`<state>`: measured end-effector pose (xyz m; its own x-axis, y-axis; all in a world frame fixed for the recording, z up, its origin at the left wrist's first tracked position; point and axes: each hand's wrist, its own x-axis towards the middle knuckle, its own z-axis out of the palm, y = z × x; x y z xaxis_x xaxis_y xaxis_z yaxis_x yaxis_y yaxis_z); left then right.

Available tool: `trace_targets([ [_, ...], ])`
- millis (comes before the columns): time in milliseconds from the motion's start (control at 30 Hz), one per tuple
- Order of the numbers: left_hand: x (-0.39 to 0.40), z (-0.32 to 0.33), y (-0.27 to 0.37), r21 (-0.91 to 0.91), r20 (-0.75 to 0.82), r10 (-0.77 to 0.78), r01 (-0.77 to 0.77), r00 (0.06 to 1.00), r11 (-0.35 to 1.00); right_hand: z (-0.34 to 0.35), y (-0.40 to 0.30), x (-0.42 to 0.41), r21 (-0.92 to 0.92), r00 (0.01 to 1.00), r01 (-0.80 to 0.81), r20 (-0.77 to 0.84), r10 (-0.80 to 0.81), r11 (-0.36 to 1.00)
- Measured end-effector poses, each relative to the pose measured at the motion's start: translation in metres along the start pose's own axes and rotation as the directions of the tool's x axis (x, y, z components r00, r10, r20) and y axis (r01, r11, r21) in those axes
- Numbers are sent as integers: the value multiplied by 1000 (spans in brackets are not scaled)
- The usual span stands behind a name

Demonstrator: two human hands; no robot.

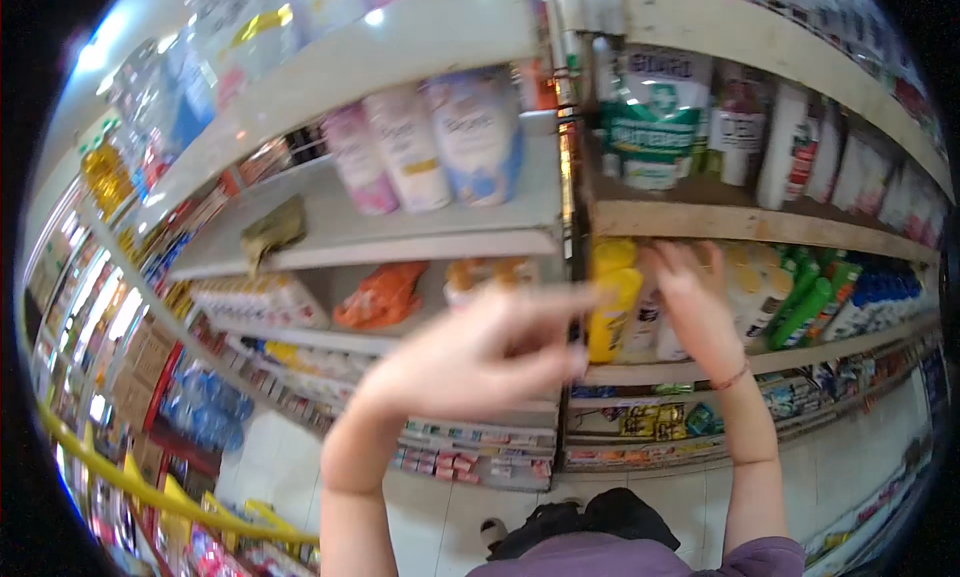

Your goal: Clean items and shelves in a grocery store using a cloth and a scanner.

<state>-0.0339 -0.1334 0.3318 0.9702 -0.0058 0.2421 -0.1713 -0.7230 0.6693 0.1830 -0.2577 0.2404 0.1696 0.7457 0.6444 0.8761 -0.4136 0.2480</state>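
Note:
My left hand (pixel 487 352), blurred by motion, is in front of the shelf divide with its index finger and thumb apart. Nothing shows between them. Its fingertips point at the yellow bottles (pixel 613 307) on the right-hand shelf; touch cannot be told. Among the bottles just right of these is my right hand (pixel 694 299), fingers spread over their tops. Pale bottles (pixel 645 322) stand close around it, and whether it grips one is hidden. Farther right come cream-capped bottles (pixel 757 284) and green bottles (pixel 802 310).
Above the right hand runs a wooden shelf edge (pixel 742 220), with a green-and-white pouch (pixel 656 119) over it. Pink, white and blue bottles (pixel 472 141) stand on the left shelf. An olive cloth (pixel 276 228) and an orange bag (pixel 382 295) lie there on separate levels.

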Motion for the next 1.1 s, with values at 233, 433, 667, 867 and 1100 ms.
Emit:
trace_targets([
  [233, 4, 146, -87, -1, -65, -92, 92, 994, 996, 12, 11, 1, 49, 999, 31, 13, -32, 998],
  [433, 34, 195, -106, -27, -141, -202, 200, 969, 979, 18, 11, 3, -40, 991, 35, -129, -40, 999],
  [667, 54, 221, -136, 137, -183, -319, 345, 930, 929, 18, 10, 0, 51, 999, 39, -35, -37, 998],
  [867, 63, 223, -127, 135, -166, -378, 401, 911, 906, 16, 11, -7, -50, 998, 60, 8, -60, 997],
  [1100, 66, 215, -133, 103, -189, -327, 350, 926, 931, 21, 12, -6, -104, 998, 56, -29, -60, 993],
])
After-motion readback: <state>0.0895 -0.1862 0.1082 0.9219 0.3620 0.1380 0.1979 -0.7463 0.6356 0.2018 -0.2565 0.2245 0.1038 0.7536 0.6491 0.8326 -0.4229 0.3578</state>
